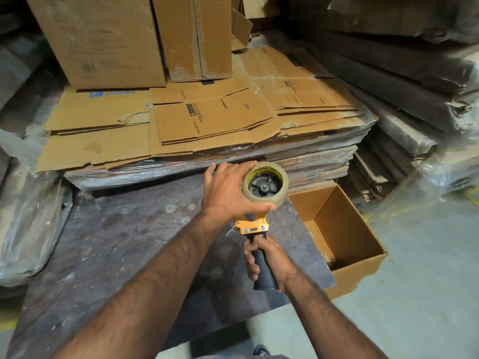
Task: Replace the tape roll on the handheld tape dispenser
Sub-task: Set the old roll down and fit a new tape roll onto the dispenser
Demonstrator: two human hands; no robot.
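I hold a handheld tape dispenser (pixel 252 228) with an orange frame and a black handle upright over a dark sheet. My right hand (pixel 267 257) grips the black handle from below. A roll of clear tape (pixel 264 202) sits around the dispenser's black hub at the top. My left hand (pixel 230 191) holds that roll from the left, fingers over its top and thumb under its bottom edge.
A dark mottled sheet (pixel 124 244) lies under my arms. An open brown cardboard box (pixel 347 237) stands just to the right. Behind it all rises a stack of flattened cartons (pixel 197 125) wrapped in plastic, with upright boxes (pixel 103 40) on top. Plastic-wrapped bundles (pixel 404 81) crowd the right side.
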